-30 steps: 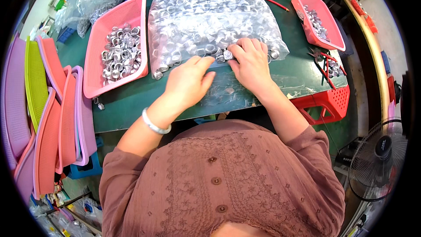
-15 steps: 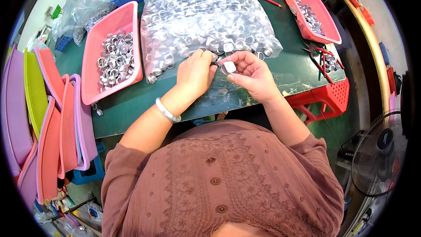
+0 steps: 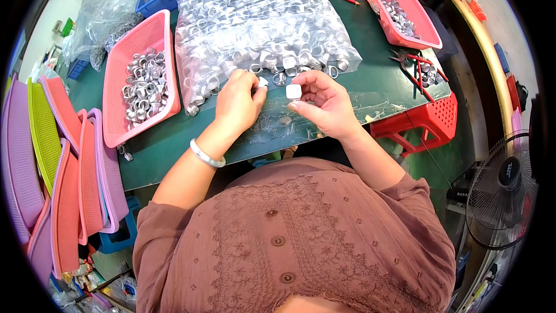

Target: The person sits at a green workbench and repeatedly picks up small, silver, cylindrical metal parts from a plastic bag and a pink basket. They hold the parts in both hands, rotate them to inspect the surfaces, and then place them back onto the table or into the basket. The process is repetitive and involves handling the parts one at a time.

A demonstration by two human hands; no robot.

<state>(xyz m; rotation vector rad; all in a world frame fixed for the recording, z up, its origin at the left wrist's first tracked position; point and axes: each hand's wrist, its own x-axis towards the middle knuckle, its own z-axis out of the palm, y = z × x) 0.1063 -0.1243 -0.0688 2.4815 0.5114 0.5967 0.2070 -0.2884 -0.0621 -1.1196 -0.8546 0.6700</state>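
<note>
Between the thumb and fingers of my right hand (image 3: 329,107) is a silver ring (image 3: 294,91) whose flat square top faces up. My left hand (image 3: 237,104), with a pale bangle (image 3: 207,154) on its wrist, pinches another silver ring (image 3: 262,82), only partly visible past the fingertips. Both hands are just above the green table, at the near edge of a big clear plastic bag (image 3: 260,20) full of silver rings. A few loose rings (image 3: 279,79) lie by the bag's mouth, between my hands.
A pink basket (image 3: 110,90) of rings stands left of the bag; another pink basket (image 3: 425,17) is at the far right. Pliers (image 3: 414,64) with red handles lie near the right edge, above a red stool (image 3: 425,123). Stacked baskets (image 3: 63,179) stand left, a fan (image 3: 501,191) right.
My hands have moved apart, the left one going left with a ring now showing in its fingertips. The ring in my right hand has turned its square top upward. The view has shifted slightly.
</note>
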